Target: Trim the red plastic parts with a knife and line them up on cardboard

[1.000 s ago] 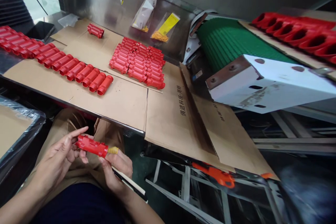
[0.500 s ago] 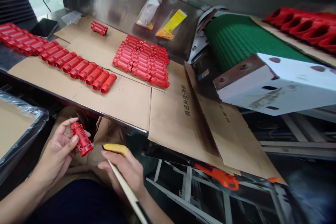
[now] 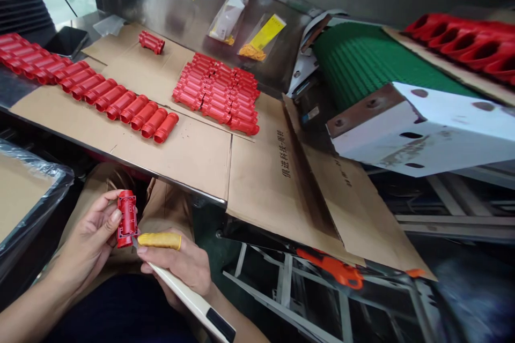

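Over my lap, my left hand [image 3: 98, 230] is closed round a red plastic tubular part [image 3: 127, 214], its frame-like recessed side turned up. My right hand [image 3: 181, 262] grips a knife with a long cream handle [image 3: 189, 297] and a black end piece. A yellow finger cot [image 3: 161, 240] covers my right index finger. The knife's small grey blade [image 3: 134, 241] is at the lower right edge of the part; whether it touches is too small to tell. On the bench, a row of red tubes [image 3: 115, 99] runs leftward, beside a block of similar red parts [image 3: 219, 91].
Cardboard sheets [image 3: 193, 163] cover the bench. A green conveyor belt [image 3: 362, 61] with a white metal end stands at right, carrying more red parts [image 3: 470, 40]. Orange-handled scissors [image 3: 333, 268] lie by the front edge. A plastic-lined box [image 3: 28, 193] stands left; a phone [image 3: 66, 42] lies behind.
My right hand has moved left, bringing the knife's blade up to the red part. My left hand has turned the part more upright and shifted it slightly.
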A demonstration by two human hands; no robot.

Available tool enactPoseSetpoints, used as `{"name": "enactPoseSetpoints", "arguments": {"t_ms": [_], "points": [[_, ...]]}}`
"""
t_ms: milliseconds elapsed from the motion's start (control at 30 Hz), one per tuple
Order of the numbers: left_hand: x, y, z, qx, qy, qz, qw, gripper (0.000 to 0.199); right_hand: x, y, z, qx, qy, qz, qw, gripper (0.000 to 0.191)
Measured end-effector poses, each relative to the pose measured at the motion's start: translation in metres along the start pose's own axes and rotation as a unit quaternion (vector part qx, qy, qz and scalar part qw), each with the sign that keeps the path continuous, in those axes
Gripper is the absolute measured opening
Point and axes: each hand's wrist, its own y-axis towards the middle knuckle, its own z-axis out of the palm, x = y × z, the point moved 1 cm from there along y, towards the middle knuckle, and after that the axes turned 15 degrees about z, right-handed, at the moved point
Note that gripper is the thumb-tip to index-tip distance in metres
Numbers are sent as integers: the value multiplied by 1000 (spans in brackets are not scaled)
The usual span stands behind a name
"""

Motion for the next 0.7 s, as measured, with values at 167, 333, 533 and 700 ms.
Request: {"name": "enactPoseSetpoints", "arguments": {"t_ms": [167,333,533,700], "points": [[-1,-2,3,-27,-26,-49,998,49,2,0,-2,1,0,14,1000,21],[-1,1,5,40,-42,-171,983,58,1,0,-1,67,22,4,998,23],[2,2,7,22,-24,-187,982,55,5,0,-2,105,17,23,994,41],[3,2,8,24,-25,-189,981,55,8,2,-4,104,35,17,994,38]]}}
